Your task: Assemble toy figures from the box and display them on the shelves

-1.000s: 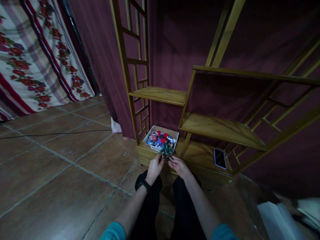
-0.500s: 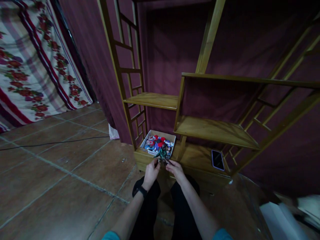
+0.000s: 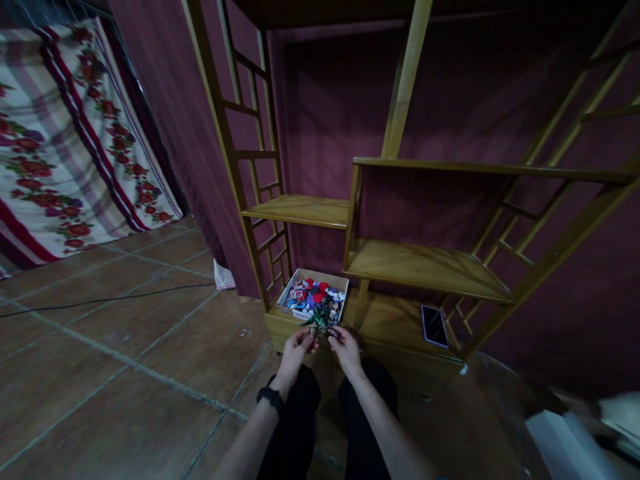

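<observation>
My left hand [image 3: 295, 350] and my right hand [image 3: 345, 348] are closed by the fingertips on opposite sides of a small figurine [image 3: 320, 321]. It is dark green on top with a brownish lower part; its finer details are too small to make out. The figurine is held just in front of an open white box [image 3: 331, 279], covering part of its near edge from view. Inside the box lies a jumble of small red, blue, white and dark pieces [image 3: 307, 297].
The box stands on the low left board of a wooden shelf unit [image 3: 385, 320]. A phone or tablet with a purple rim [image 3: 435, 326] lies on the same board to the right. Raised shelves [image 3: 300, 209] overhang it. A black cable [image 3: 100, 299] crosses the tiled floor.
The view has tilted up a little, so the shelf and box appear lower. Both hands keep their grip on the figurine, with its green part turned slightly.
</observation>
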Tool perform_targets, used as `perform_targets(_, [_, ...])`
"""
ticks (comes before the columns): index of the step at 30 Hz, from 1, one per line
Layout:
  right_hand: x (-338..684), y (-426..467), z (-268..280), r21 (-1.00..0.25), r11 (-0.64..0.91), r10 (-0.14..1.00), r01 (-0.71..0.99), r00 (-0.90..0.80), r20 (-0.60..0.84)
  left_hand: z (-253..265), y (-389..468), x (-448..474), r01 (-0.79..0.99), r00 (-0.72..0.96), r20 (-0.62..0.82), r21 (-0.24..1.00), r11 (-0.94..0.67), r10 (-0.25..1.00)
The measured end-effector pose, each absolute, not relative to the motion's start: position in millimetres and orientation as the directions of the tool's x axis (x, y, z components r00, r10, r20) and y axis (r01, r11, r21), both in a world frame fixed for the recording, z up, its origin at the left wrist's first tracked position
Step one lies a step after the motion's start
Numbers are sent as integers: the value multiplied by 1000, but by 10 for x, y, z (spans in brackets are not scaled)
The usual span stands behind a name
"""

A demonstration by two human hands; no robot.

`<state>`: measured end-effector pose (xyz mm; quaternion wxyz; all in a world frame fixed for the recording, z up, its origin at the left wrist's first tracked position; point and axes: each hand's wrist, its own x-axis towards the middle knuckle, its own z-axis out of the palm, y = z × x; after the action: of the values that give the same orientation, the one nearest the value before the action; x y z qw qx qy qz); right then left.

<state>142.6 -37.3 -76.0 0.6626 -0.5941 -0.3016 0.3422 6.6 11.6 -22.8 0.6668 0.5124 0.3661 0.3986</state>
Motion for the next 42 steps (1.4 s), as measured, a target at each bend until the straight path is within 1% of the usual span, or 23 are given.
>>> perform_targets(13, [1400, -414, -762, -993, 60, 822, -97, 570, -6, -296, -24, 88, -347, 432, -76, 906, 243, 899])
perform_targets(17, [1419, -472, -712, -989, 81, 801, -121, 599, -8, -324, -114, 125, -380, 446, -74, 887, 264, 892])
perform_targets(20, [1443, -517, -682, -988, 91, 793, -123, 609, -2, -335, -168, 156, -388, 460, -65, 882, 266, 885])
perform_targets(24, [1483, -566, -666, -995, 80, 787, -55, 616, 29, -328, -222, 195, -367, 483, -62, 891, 266, 874])
perform_targets(29, [1518, -620, -655, -995, 93, 787, -24, 615, 59, -319, -286, 246, -347, 469, -96, 894, 283, 878])
perform_targets(35, [1496, -677, -607, -998, 39, 795, 39, 604, 54, -328, -336, 242, -362, 443, -110, 886, 289, 890])
perform_targets(42, [1453, -738, -517, -999, 46, 818, 17, 573, 47, -261, -447, 173, -352, 433, -83, 901, 253, 898])
